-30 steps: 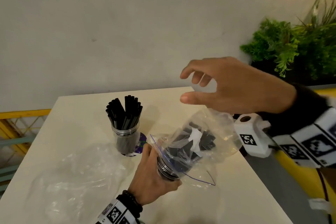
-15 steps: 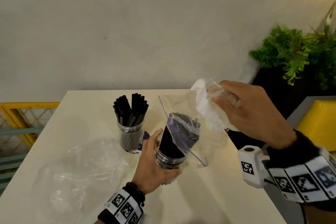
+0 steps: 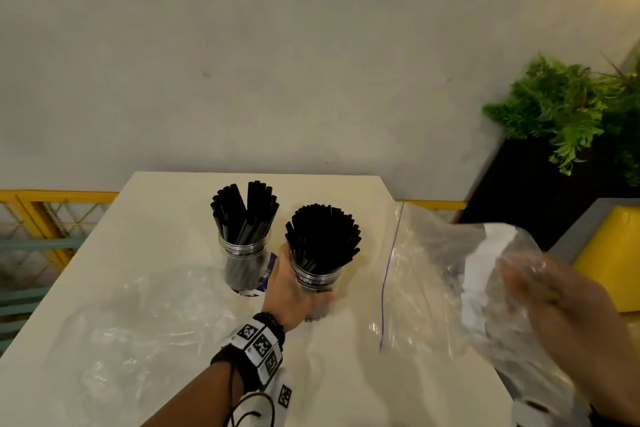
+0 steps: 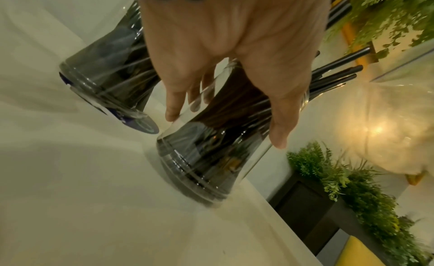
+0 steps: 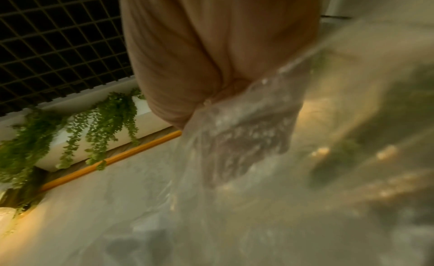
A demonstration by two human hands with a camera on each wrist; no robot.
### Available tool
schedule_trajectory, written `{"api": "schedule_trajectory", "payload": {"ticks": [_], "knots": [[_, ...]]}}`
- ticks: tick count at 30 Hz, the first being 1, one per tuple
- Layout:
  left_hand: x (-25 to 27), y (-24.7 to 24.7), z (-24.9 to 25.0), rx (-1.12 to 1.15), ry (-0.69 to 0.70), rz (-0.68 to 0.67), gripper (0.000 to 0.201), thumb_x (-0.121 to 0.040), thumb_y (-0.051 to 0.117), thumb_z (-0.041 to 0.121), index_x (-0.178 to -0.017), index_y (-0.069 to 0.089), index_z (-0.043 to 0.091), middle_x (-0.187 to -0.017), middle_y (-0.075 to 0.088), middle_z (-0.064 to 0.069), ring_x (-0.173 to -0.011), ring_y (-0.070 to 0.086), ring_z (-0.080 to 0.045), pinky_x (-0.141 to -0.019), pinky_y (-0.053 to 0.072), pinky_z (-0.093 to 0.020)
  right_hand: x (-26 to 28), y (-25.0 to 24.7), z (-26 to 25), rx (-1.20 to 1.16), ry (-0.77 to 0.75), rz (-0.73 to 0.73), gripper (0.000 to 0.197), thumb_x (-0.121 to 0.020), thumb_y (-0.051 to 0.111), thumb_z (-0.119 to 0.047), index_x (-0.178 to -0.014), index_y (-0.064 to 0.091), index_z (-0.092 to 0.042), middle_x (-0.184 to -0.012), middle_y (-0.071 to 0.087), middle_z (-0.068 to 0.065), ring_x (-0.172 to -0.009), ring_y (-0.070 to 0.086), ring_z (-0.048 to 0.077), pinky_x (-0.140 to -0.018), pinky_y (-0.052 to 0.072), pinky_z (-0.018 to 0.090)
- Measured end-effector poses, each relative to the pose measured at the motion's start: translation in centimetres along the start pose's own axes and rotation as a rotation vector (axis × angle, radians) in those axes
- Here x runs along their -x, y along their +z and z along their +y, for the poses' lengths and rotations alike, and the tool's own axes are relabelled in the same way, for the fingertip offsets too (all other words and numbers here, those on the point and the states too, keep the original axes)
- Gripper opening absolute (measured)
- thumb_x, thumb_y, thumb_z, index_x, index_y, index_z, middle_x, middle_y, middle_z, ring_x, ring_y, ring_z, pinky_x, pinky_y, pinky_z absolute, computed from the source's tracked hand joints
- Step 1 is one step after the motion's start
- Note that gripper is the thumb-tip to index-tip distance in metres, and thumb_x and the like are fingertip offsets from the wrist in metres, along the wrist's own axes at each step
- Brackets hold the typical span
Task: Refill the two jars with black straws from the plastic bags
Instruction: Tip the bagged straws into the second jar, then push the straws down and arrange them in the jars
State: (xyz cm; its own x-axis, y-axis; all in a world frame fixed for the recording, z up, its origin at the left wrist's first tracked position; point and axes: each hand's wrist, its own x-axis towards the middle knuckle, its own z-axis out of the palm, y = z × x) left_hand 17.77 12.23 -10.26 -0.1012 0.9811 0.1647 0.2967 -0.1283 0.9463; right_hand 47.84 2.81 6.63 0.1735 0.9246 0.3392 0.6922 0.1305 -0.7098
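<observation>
1. Gripping the emptied plastic bag (image 3: 450,288) nearest me, my right hand (image 3: 568,315) has its fingers bunched in the film, off the table's (image 3: 156,211) right edge.
2. My left hand (image 3: 294,291) wraps the near jar (image 3: 317,282); its black straws (image 3: 322,236) stand upright, and it tilts slightly off the tabletop.
3. Just beyond-left stands the far jar (image 3: 246,263), also filled.
4. I judge the left hand sets its jar down beside it; another bag (image 3: 138,329) lies left.
</observation>
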Motion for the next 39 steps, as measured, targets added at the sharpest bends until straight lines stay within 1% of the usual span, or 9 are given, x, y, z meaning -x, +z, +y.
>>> {"api": "schedule_trajectory", "payload": {"ticks": [5,8,12,15,18,24,30,36,39], "knots": [[-2.4,0.5,-0.7,-0.051,-0.023,0.016,0.109,-0.046,0.095,0.034,-0.136,0.034,0.023,-0.125,0.055,0.006,-0.118,0.055,-0.016,-0.099,0.045,-0.029,3.3,1.5,2.1,-0.21,0.192,-0.245,0.006,-0.084,0.069,-0.028,-0.08,0.07,-0.031,-0.077,0.075,0.001,-0.069,0.069,-0.005,-0.06,0.052,0.01],[-3.5,0.2,-1.4,-0.104,-0.032,0.001,0.106,-0.049,0.096,0.028,-0.135,0.033,0.025,-0.126,0.058,0.006,-0.119,0.056,-0.018,-0.1,0.045,-0.029,5.3,4.4,4.8,-0.325,0.259,-0.515,0.033,-0.073,0.075,-0.056,-0.082,0.078,-0.025,-0.081,0.076,0.009,-0.067,0.069,0.006,-0.065,0.051,0.016],[-4.1,-0.4,-1.5,-0.144,-0.037,-0.036,0.11,-0.051,0.096,0.03,-0.139,0.03,0.025,-0.129,0.058,0.008,-0.117,0.056,-0.015,-0.098,0.042,-0.024,6.8,11.4,13.9,0.055,-0.004,-0.695,0.046,-0.079,0.068,-0.065,-0.114,0.069,-0.035,-0.057,0.056,-0.044,-0.083,0.074,0.014,-0.076,0.046,0.024],[-4.1,-0.7,-1.3,-0.172,-0.061,-0.067,0.116,-0.055,0.095,0.029,-0.146,0.024,0.022,-0.13,0.052,0.009,-0.118,0.051,-0.013,-0.099,0.039,-0.022,6.5,14.8,8.8,-0.056,0.17,-0.876,0.013,-0.086,0.069,-0.044,-0.098,0.064,-0.047,-0.079,0.069,-0.022,-0.074,0.064,-0.008,-0.071,0.046,0.008],[-4.1,-1.0,-0.9,-0.219,-0.089,-0.093,0.131,-0.045,0.086,0.051,-0.151,0.014,0.026,-0.143,0.048,0.003,-0.128,0.048,-0.021,-0.108,0.043,-0.035,5.2,15.1,5.9,-0.012,0.189,-0.715,0.028,-0.083,0.069,-0.055,-0.102,0.058,-0.039,-0.083,0.065,-0.008,-0.062,0.057,-0.005,-0.061,0.041,0.009],[-4.6,-1.2,-0.5,-0.255,-0.143,-0.131,0.128,-0.046,0.089,0.045,-0.149,0.015,0.025,-0.141,0.052,0.001,-0.131,0.05,-0.024,-0.113,0.041,-0.042,1.7,12.0,4.4,-0.058,0.343,-0.817,0.074,-0.066,0.069,-0.069,-0.127,0.042,-0.038,-0.113,0.055,-0.015,-0.101,0.061,0.008,-0.081,0.047,0.019],[-4.7,-1.1,-0.7,-0.196,-0.151,-0.128,0.117,-0.063,0.092,0.01,-0.15,0.014,0.02,-0.126,0.051,0.011,-0.118,0.05,-0.011,-0.102,0.04,-0.023,-2.7,10.4,2.4,0.184,-0.176,-0.589,0.059,-0.083,0.062,-0.062,-0.134,0.045,-0.038,-0.124,0.052,-0.012,-0.113,0.056,0.007,-0.091,0.048,0.026],[-3.9,-0.7,-0.4,-0.15,-0.12,-0.106,0.108,-0.067,0.088,0.012,-0.148,0.018,0.022,-0.128,0.056,0.011,-0.115,0.056,-0.007,-0.1,0.044,-0.017,-5.5,16.6,-2.6,0.294,-0.582,-0.359,0.077,-0.08,0.061,-0.064,-0.145,0.038,-0.027,-0.142,0.043,0.004,-0.132,0.043,0.028,-0.101,0.045,0.049],[-3.7,-0.3,-0.4,-0.16,-0.093,-0.086,0.103,-0.07,0.076,0.042,-0.154,0.021,0.016,-0.148,0.048,0.007,-0.137,0.044,-0.004,-0.108,0.032,-0.006,-6.0,20.9,-5.0,0.461,-0.628,-0.384,0.091,-0.074,0.053,-0.078,-0.149,0.029,-0.033,-0.158,0.028,0.011,-0.148,0.021,0.037,-0.111,0.023,0.069]]}}
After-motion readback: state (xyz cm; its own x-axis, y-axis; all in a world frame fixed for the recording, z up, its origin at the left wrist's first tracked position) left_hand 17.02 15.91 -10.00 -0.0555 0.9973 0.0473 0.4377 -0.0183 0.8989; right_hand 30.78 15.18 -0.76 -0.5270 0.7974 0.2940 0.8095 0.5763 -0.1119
